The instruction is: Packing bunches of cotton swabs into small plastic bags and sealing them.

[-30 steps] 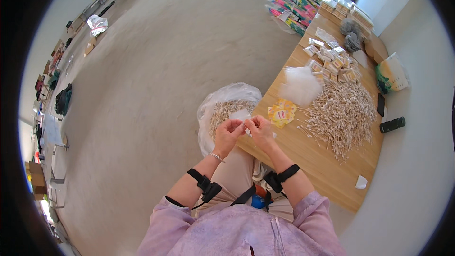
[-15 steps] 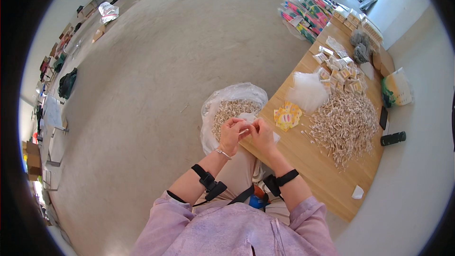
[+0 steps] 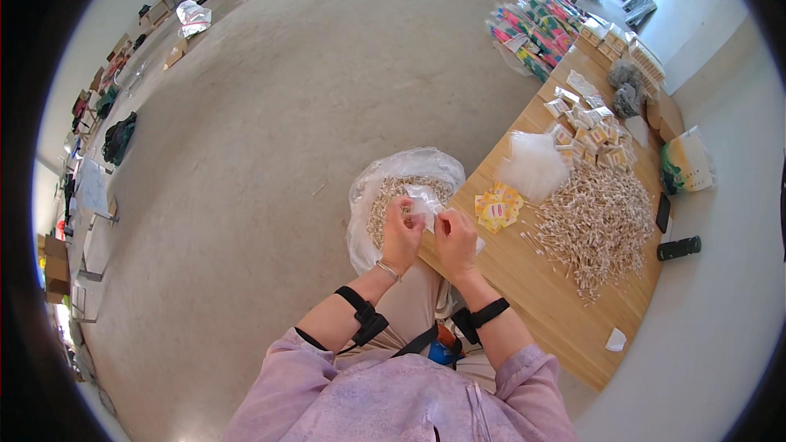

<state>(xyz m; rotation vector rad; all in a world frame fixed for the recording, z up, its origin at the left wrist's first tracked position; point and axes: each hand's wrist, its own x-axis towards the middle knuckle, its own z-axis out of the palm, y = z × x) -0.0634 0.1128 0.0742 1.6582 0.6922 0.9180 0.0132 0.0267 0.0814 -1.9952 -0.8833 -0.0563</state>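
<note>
Both hands meet over the near edge of the long wooden table (image 3: 565,303), a pale bamboo-toned slab with a smooth, striped grain. The left hand (image 3: 401,233) and the right hand (image 3: 455,236) each pinch a small clear plastic pouch (image 3: 424,200) between thumb and fingertips, fingers curled tight on its lower edge; the pouch is thin, glossy and crinkled, standing up just off the table's near corner. What lies inside it is too small to tell.

Directly beyond the hands, just off the table's edge, sits a large bag (image 3: 401,196) of soft, translucent film, its mouth open on a heap of short tan wooden pieces. On the table, just beside the right hand, lies a loose stack of yellow printed cards (image 3: 498,208), flat and square-edged. Further along the table spreads a broad, bristly heap of wooden sticks (image 3: 596,225), thin and pale, with a puffy wad of clear bags (image 3: 532,165) next to it. Small filled packets (image 3: 594,135) cluster toward the table's far end. A dark phone (image 3: 663,213) rests flat near the table's outer edge.

Black straps (image 3: 364,315) wrap both forearms, above lilac sleeves.
</note>
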